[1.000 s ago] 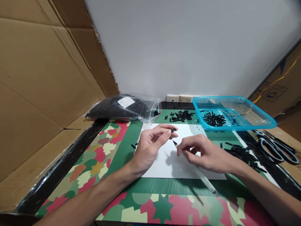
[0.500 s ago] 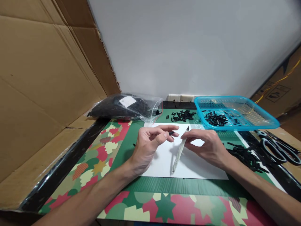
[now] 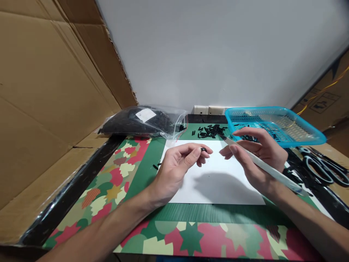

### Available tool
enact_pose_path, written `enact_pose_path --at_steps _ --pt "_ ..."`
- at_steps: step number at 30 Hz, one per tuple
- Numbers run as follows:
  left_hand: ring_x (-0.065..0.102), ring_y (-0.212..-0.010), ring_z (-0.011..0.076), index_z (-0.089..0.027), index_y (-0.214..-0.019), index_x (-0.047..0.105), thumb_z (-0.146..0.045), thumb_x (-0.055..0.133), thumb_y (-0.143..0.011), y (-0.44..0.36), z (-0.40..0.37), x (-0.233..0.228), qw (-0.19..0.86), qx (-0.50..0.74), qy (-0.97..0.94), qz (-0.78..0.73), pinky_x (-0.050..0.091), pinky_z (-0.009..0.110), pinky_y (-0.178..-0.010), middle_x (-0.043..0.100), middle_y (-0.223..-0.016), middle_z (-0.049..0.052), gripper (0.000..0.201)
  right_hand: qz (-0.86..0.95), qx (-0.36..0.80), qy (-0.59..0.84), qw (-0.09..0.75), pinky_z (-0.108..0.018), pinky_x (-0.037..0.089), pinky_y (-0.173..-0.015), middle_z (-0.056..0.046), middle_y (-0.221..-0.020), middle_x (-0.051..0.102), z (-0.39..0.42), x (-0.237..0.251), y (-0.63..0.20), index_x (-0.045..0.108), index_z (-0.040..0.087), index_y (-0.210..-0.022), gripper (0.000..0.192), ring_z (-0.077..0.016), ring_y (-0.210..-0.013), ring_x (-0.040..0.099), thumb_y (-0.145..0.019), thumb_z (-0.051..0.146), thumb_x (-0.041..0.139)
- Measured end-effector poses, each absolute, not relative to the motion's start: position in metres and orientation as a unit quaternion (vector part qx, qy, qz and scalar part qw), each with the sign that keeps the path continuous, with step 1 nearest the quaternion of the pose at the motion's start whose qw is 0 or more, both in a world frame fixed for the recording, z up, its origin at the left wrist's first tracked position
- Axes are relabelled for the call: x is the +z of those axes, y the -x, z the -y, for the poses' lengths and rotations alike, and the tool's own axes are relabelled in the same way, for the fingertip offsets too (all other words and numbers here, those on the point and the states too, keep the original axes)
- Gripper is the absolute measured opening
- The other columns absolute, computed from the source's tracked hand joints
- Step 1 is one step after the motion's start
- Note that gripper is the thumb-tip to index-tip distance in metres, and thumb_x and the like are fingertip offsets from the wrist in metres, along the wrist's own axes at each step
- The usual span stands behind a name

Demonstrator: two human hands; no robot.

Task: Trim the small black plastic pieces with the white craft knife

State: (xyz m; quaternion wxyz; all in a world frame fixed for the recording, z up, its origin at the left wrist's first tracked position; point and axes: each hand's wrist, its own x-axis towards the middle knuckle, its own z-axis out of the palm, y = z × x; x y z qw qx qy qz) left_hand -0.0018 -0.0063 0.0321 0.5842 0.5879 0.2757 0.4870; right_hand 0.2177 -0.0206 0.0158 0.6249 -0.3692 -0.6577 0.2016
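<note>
Two bare hands face each other mid-frame above white paper (image 3: 188,193), fingertips near but apart. Left hand (image 3: 174,167) pinches a small black piece (image 3: 203,149) between thumb and fingers, just left of the hands' gap; the grip hides most of it. Right hand (image 3: 269,153) holds a slim white tool (image 3: 261,163) loosely against the thumb, fingers curled apart, its dark tip slanting toward the upper middle.

For this close handwork, I would judge that a light, steady pinch serves best, with the piece's end left showing and the tip turned clear of the left fingertips. Supporting the left wrist would likely help too.

Edges and room: the paper's lower half, partly shadowed, offers flat open space below the hands. Beyond its top edge lies a pile (image 3: 211,131) of black pieces, with a blue basket (image 3: 305,134) at upper right, behind the right hand. Scissors (image 3: 307,158) lie at the right, near the tool's rear end, so backward swings there look tightest. Upper left, a bag (image 3: 128,123) and tall cardboard (image 3: 54,91) bound the space.
</note>
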Motion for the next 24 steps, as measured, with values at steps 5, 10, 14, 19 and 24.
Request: enact_pose_path --at_steps 5,10,14,19,24 --pt "0.058 -0.084 0.0144 -0.020 -0.094 0.074 -0.032 0.062 -0.109 0.004 0.008 0.029 0.535 0.489 -0.634 -0.270 0.048 0.028 -0.079 0.071 -0.103 0.005 0.023 0.688 0.170 0.342 0.617 -0.034 0.069 -0.067 -0.003 -0.092 0.083 0.028 0.021 -0.213 0.073 0.028 -0.110 0.021 -0.0221 -0.077 0.083 -0.095 0.018 0.083" --pt "0.055 -0.086 0.0153 -0.021 -0.095 0.069 -0.033 0.058 -0.111 0.003 0.011 0.028 0.495 0.496 -0.659 -0.273 0.045 0.029 -0.080 0.065 -0.097 0.003 0.023 0.737 0.185 0.297 0.578 -0.041 0.068 -0.082 -0.006 -0.102 0.084 0.029 0.026 -0.215 0.075 0.026 -0.102 0.015 -0.0250 -0.095 0.082 -0.096 0.012 0.077" --pt "0.056 -0.086 0.0159 -0.021 -0.095 0.068 -0.033 0.058 -0.111 0.002 0.015 0.029 0.470 0.503 -0.672 -0.273 0.046 0.029 -0.081 0.065 -0.095 0.003 0.022 0.735 0.234 0.292 0.566 -0.044 0.067 -0.089 -0.008 -0.118 0.084 0.034 0.031 -0.213 0.072 0.026 -0.103 0.013 -0.0273 -0.108 0.081 -0.100 0.013 0.073" --pt "0.061 -0.092 0.0189 -0.021 -0.095 0.069 -0.034 0.060 -0.110 0.003 0.016 0.030 0.457 0.493 -0.684 -0.285 0.049 0.031 -0.086 0.067 -0.093 0.005 0.022 0.724 0.274 0.300 0.558 -0.049 0.068 -0.096 -0.008 -0.125 0.083 0.039 0.032 -0.209 0.070 0.027 -0.105 0.011 -0.0293 -0.116 0.080 -0.103 0.016 0.070" --pt "0.062 -0.091 0.0186 -0.021 -0.092 0.069 -0.033 0.059 -0.110 0.001 0.016 0.031 0.451 0.496 -0.685 -0.285 0.049 0.031 -0.087 0.067 -0.091 0.004 0.023 0.722 0.265 0.297 0.566 -0.045 0.069 -0.092 -0.008 -0.121 0.085 0.040 0.031 -0.207 0.068 0.027 -0.104 0.014 -0.0283 -0.114 0.082 -0.102 0.014 0.072"
